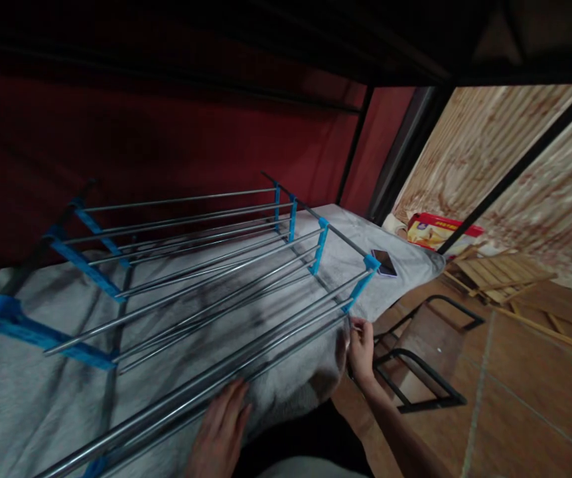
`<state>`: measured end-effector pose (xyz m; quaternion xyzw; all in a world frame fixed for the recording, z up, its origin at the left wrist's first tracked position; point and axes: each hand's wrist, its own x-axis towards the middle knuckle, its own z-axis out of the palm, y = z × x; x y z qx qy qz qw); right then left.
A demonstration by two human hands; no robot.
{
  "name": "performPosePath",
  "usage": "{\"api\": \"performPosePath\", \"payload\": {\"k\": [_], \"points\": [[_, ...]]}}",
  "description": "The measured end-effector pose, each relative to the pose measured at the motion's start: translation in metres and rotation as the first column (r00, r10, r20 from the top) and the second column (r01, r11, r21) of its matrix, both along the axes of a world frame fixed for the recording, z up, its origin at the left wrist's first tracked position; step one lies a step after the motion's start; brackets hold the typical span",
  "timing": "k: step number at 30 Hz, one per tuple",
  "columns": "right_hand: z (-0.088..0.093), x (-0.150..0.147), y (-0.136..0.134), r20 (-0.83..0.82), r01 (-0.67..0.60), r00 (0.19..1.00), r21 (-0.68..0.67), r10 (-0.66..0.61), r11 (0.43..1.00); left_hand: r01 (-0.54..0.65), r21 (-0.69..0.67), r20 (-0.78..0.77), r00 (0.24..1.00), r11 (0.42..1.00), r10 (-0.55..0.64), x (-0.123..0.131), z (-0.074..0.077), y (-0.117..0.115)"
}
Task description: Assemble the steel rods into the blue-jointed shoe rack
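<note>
A metal rack [226, 262] of thin silver rods, blue plastic brackets and dark end poles lies on a grey fleece blanket [286, 392]. My left hand [221, 428] rests by the near silver rods, fingers stretched out and fairly flat, their tips beside the lowest rod. Whether they touch it is hard to tell. At the rack's near right corner my right hand [362, 348] is closed around the end of the lower dark pole, just below a blue bracket [360, 285]. Its fingers partly hide that pole end.
A phone [384, 263] lies on the blanket beyond the right corner. To the right stand a black-framed chair [415, 352] and wooden slatted pieces [507, 275] on the tiled floor. A red and yellow box [440, 229] is behind. Dark frame bars [519, 166] rise around the bed.
</note>
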<state>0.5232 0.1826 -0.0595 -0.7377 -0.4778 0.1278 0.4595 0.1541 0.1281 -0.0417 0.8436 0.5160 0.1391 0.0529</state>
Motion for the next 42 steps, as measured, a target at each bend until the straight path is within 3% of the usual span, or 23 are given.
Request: {"api": "performPosePath", "payload": {"k": [2,4,8,14,32,37,42], "points": [[0.000,0.024,0.018,-0.052,0.062,0.997,0.027,-0.060,0.998,0.104,0.036,0.018,0.994,0.994,-0.104,0.052,0.006,0.030],[0.001,0.039,0.033,-0.081,0.025,0.996,0.038,-0.022,0.999,0.136,0.008,0.018,0.991,0.991,-0.136,0.092,0.012,0.055],[0.001,0.048,0.048,-0.112,-0.108,0.988,0.023,0.110,0.994,0.157,-0.096,-0.042,0.986,0.983,-0.162,0.124,0.008,0.075],[0.009,0.057,0.048,-0.138,-0.206,0.970,-0.021,0.201,0.978,0.063,-0.110,-0.067,0.995,0.992,-0.070,0.115,-0.003,0.076],[0.036,0.050,0.042,-0.116,-0.294,0.951,-0.039,0.288,0.955,0.063,-0.208,-0.006,0.998,0.976,-0.066,0.096,0.016,0.075],[0.035,0.040,0.041,-0.114,-0.274,0.956,-0.014,0.270,0.962,0.016,-0.283,-0.058,0.998,0.959,-0.034,0.091,0.029,0.075],[0.027,0.032,0.038,-0.135,-0.262,0.956,0.012,0.261,0.965,0.035,-0.276,-0.040,0.998,0.960,-0.048,0.087,0.026,0.074]]}}
